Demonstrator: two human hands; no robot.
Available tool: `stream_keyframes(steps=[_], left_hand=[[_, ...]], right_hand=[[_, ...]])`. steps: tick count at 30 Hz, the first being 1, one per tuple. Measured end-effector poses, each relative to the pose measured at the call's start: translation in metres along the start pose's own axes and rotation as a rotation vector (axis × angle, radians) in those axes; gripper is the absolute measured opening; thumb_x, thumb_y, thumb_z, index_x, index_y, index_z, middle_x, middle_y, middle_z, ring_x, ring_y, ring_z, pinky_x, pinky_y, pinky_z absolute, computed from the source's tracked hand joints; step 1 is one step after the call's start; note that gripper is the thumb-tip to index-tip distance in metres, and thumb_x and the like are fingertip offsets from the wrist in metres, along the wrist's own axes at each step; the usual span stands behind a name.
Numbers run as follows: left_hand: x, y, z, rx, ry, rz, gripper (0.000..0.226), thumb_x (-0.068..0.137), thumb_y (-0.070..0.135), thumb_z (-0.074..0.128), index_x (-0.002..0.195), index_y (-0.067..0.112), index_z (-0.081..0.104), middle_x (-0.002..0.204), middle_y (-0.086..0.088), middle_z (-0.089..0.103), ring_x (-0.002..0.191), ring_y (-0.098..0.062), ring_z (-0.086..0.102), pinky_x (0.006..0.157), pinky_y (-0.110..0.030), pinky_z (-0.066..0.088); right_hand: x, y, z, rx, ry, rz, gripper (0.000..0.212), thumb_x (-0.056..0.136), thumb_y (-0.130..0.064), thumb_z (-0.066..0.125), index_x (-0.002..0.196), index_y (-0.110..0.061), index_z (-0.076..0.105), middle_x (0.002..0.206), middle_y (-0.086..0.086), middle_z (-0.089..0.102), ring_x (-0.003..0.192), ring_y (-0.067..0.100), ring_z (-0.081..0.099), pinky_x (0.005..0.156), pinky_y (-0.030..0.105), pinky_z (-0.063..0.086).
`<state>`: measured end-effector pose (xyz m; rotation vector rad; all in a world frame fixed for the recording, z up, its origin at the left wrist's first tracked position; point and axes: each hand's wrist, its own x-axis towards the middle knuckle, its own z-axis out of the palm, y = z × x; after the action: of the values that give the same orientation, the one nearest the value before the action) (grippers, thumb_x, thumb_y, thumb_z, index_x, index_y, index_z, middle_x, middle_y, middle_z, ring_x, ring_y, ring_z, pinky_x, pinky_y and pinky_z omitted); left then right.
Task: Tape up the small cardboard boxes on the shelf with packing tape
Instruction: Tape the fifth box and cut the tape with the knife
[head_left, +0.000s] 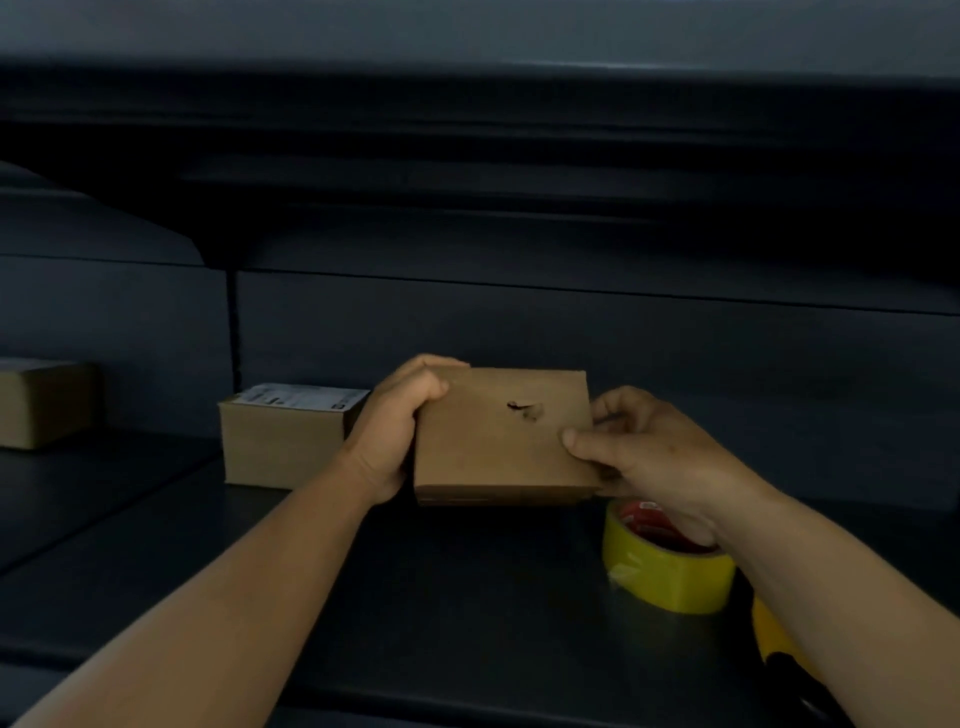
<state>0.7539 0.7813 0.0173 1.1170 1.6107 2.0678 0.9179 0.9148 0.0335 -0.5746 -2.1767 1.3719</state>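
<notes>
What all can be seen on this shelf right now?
Held box: one, brown cardboard, small tear on its face, held over the shelf.
Labelled box: one, brown with a white label on top, standing left of the held box.
Far box: one, brown, at the left edge.
Tape roll: one, yellow, lying flat under the right wrist.
Shelf: one, dark.
Left hand: grips the held box's left edge.
Right hand: pinches its right edge.
</notes>
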Motion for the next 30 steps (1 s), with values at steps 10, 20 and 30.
stream_keyframes(steps=[10, 20, 30], left_hand=[[-0.008, -0.003, 0.005, 0.089, 0.003, -0.500, 0.022, 0.091, 0.035, 0.054, 0.082, 0.015, 0.057, 0.074, -0.007, 0.059, 0.069, -0.019, 0.057, 0.063, -0.030, 0.043], [-0.006, -0.011, 0.007, 0.100, -0.085, -0.556, 0.023, 0.093, 0.034, 0.052, 0.090, 0.013, 0.061, 0.077, -0.009, 0.063, 0.077, -0.020, 0.059, 0.072, -0.031, 0.044], [-0.001, -0.015, 0.012, 0.222, -0.155, -0.456, 0.021, 0.096, 0.025, 0.050, 0.107, 0.023, 0.068, 0.108, -0.002, 0.067, 0.099, -0.017, 0.061, 0.085, -0.029, 0.047]], right_hand=[[-0.014, -0.004, -0.003, -0.479, -0.158, 0.138, 0.036, 0.094, -0.046, 0.048, 0.100, -0.014, 0.064, 0.087, 0.000, 0.068, 0.068, 0.007, 0.063, 0.047, 0.009, 0.046], [-0.008, 0.009, -0.026, -0.793, -0.231, 0.104, 0.031, 0.097, -0.021, 0.042, 0.123, -0.030, 0.055, 0.119, -0.007, 0.056, 0.109, 0.014, 0.052, 0.087, 0.024, 0.043], [-0.014, 0.024, -0.034, -1.052, -0.441, 0.160, 0.090, 0.086, -0.018, 0.065, 0.150, -0.034, 0.004, 0.149, -0.005, 0.031, 0.128, 0.016, 0.039, 0.097, 0.020, 0.037]])
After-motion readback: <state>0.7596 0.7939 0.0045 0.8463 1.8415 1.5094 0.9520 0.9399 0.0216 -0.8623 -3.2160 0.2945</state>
